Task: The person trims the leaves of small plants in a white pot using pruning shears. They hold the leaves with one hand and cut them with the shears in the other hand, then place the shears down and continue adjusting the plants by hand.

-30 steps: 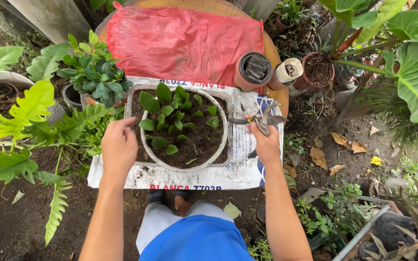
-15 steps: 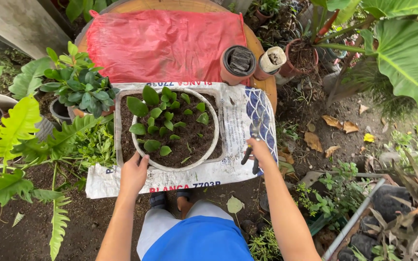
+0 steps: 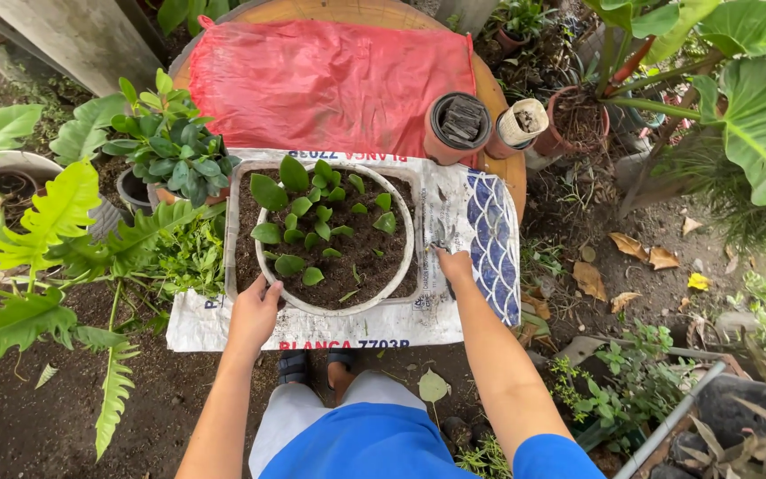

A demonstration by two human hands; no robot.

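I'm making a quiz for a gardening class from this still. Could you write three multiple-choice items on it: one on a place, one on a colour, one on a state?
1. Where does the round white pot of small green plants stand?
A. inside a shallow rectangular tray
B. on the wooden table
C. on bare soil

2. What colour is the plastic sack lying on the round wooden table?
A. blue
B. red
C. yellow

3. What is the left hand doing?
A. gripping a leaf
B. hanging free
C. touching the pot's near rim

Answers:
1 A, the tray's rim shows around the pot.
2 B, the sack is plainly red.
3 C, its fingers rest at the near-left rim, while the right hand sits on the printed white sack beside the tray.
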